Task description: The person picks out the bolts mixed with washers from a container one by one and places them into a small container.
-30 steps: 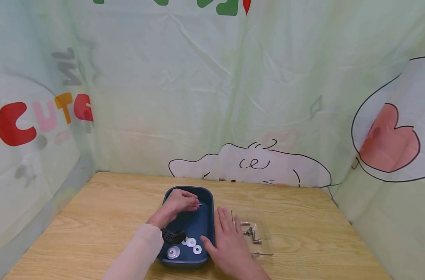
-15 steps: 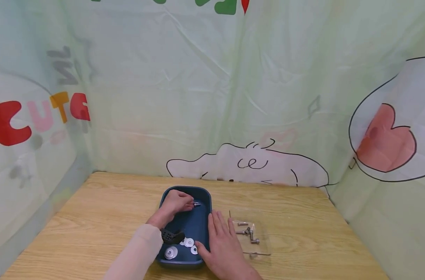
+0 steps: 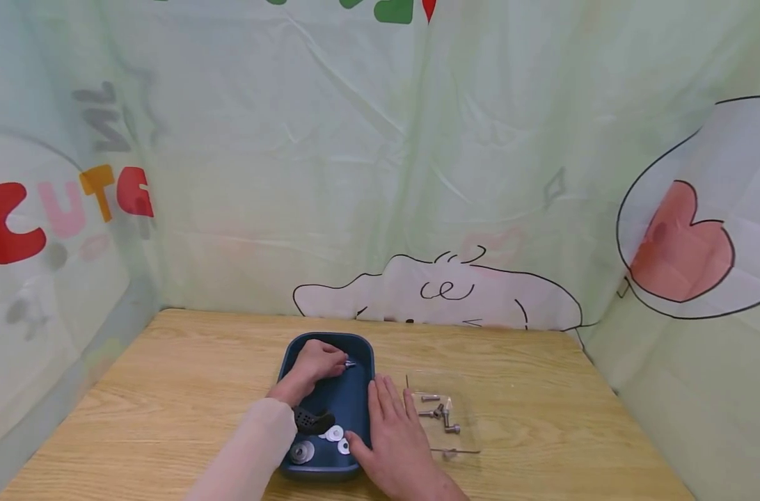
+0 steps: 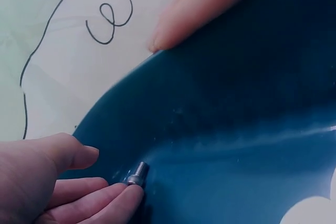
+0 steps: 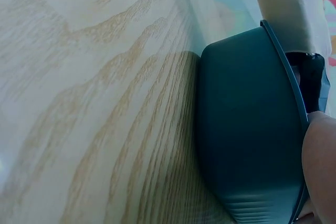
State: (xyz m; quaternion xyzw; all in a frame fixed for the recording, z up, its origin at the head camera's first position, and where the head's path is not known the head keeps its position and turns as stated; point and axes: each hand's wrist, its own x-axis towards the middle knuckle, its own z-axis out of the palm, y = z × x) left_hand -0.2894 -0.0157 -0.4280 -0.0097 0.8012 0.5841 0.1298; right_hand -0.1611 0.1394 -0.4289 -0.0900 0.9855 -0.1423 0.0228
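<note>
A navy tray (image 3: 372, 362) stands on the table. My left hand (image 3: 317, 362) reaches into its far end. There a small silver socket-head screw (image 4: 138, 174) lies with its head against my left fingertips (image 4: 131, 195), while the thumb stands apart from them. My right hand (image 3: 399, 438) rests along the tray's right rim, fingers straight and thumb over the near part of the tray. In the left wrist view one right finger (image 4: 178, 24) touches the rim. Several flat washers (image 3: 335, 433) lie in the tray's near end, some overlapping.
Right of the tray, a clear shallow box (image 3: 468, 410) holds several screws (image 3: 453, 428). A thin rod (image 3: 464, 451) lies across its near side. A black wrist strap (image 3: 311, 420) is on the left wrist. A printed curtain (image 3: 355, 174) encloses the wooden table (image 3: 530, 403) behind and at both sides.
The view has turned slightly right. At the left fingertips the screw shows clearly half a second ago and now, where the fingers covered more of it earlier. The right hand stays at the rim.
</note>
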